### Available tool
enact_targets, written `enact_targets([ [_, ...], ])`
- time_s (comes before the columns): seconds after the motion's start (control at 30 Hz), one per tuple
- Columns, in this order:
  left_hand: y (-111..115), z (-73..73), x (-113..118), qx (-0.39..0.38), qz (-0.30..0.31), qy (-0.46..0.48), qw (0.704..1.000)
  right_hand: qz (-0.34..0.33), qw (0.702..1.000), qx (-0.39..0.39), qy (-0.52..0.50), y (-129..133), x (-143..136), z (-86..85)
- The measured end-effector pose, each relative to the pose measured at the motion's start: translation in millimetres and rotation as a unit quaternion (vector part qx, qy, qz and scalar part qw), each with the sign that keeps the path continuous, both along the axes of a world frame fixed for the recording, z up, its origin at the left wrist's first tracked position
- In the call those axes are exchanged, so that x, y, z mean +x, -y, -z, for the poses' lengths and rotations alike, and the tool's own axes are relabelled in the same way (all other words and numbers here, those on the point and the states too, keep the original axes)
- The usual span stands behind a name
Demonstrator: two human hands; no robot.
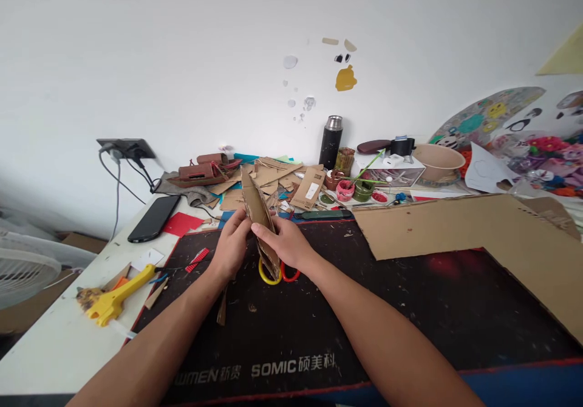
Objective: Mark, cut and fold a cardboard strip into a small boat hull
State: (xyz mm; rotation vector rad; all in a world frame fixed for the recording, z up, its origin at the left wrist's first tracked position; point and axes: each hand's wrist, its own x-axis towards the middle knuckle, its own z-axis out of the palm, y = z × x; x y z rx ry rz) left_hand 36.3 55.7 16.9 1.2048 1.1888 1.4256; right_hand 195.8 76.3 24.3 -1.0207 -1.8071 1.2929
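Observation:
Between my two hands a narrow, boat-shaped cardboard piece [255, 203] stands tilted, its pointed end up and away from me. My left hand [231, 243] grips its left side, and the fingers are partly hidden behind it. On the right side my right hand [288, 242] holds it, thumb resting on the cardboard face. Scissors [270, 280] with one yellow and one red handle loop lie on the black mat [273, 328] just below, their blades hidden. A thin cardboard strip [221, 311] lies near my left wrist.
A yellow glue gun [121, 294] and a phone [153, 218] lie at left. Cardboard scraps [273, 176], a brown model boat [200, 173], paint jars [345, 190] and a black thermos [331, 143] line the back. A large cardboard sheet [432, 228] covers the mat's right side.

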Motion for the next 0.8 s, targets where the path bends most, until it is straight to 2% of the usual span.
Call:
enact_targets([
  [0.1,-6.6,-2.0,-0.6,0.011,-0.003,0.037,0.999,0.013,1.0,-0.006,0.005,-0.7,-2.1,0.9],
  [0.23,-13.8,-14.7,0.3,0.031,-0.025,0.069,0.997,0.017,1.0,-0.019,0.009,-3.0,-4.0,4.3],
  [0.5,-22.3,-33.7,-1.7,-0.049,-0.051,0.029,0.997,0.021,0.999,-0.039,0.022,-4.8,-3.3,3.6],
  [0.63,-27.5,-33.2,-5.9,-0.047,-0.067,0.002,0.997,0.021,0.998,-0.05,0.031,-5.9,-2.9,3.4],
  [0.8,-33.1,-26.4,-9.7,-0.057,-0.091,0.04,0.993,0.009,0.998,-0.031,0.052,-4.6,-2.9,2.0],
])
